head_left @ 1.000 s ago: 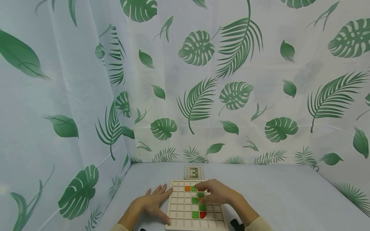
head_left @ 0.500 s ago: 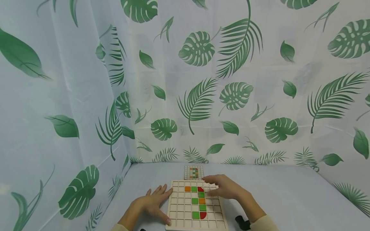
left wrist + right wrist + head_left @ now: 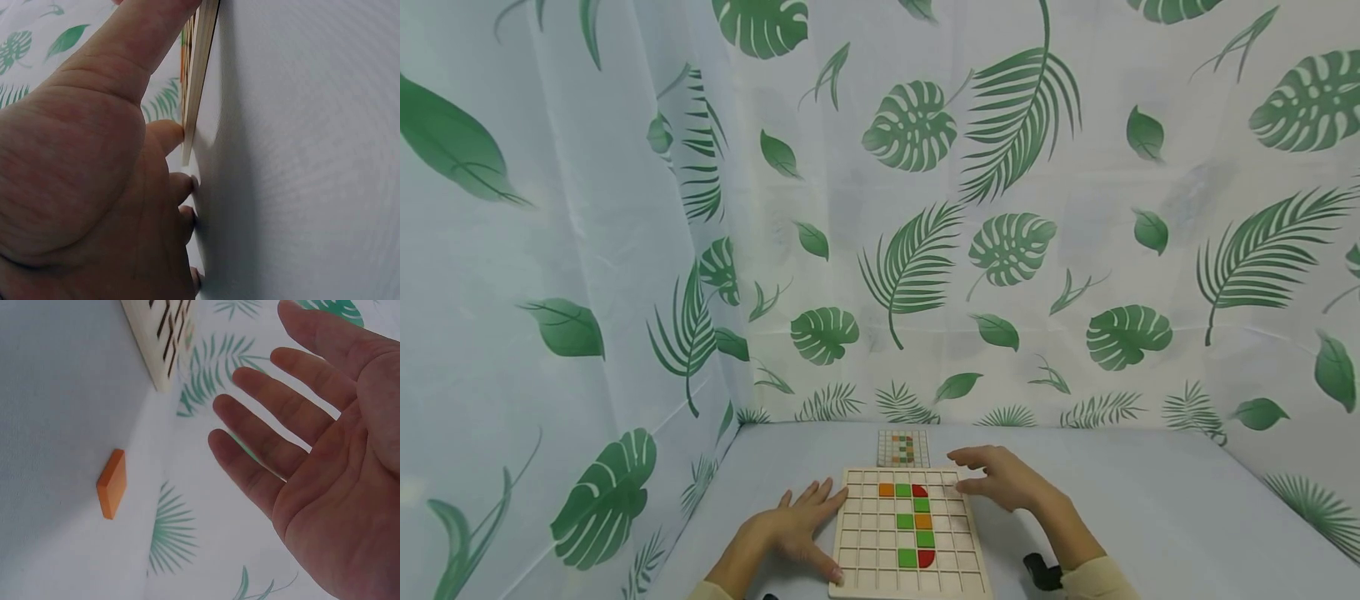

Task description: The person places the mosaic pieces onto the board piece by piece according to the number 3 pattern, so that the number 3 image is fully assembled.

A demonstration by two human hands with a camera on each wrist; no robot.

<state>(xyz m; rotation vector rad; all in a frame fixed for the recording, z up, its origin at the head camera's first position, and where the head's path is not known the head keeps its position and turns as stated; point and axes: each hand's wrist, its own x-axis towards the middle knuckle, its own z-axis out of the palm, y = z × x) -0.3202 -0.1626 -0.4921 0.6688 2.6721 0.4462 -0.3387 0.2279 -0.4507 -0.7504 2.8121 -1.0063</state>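
Observation:
A pale wooden grid board [image 3: 870, 539] lies flat in the head view. Set in its squares are several green tiles [image 3: 906, 521], two orange ones, and two red tiles [image 3: 927, 559] with a rounded corner. My left hand [image 3: 795, 527] rests at the board's left edge, fingers spread and thumb on the near left corner. Over the far right edge of the board is my right hand [image 3: 1003, 479], fingers loosely extended and holding nothing. The right wrist view shows its bare palm, with a loose orange tile [image 3: 112, 484] on the table below; in the head view that tile is hidden.
Behind the board lies a small card [image 3: 903, 448] printed with a similar grid of coloured squares. A leaf-patterned curtain [image 3: 1030, 183] encloses the pale table [image 3: 1180, 508] at the back and left. A black wrist device [image 3: 1042, 572] sits by the right sleeve.
My right hand has lifted off the tiles and moved right to the board's edge, uncovering the red tile and nearby green and orange tiles. The left hand has stayed put.

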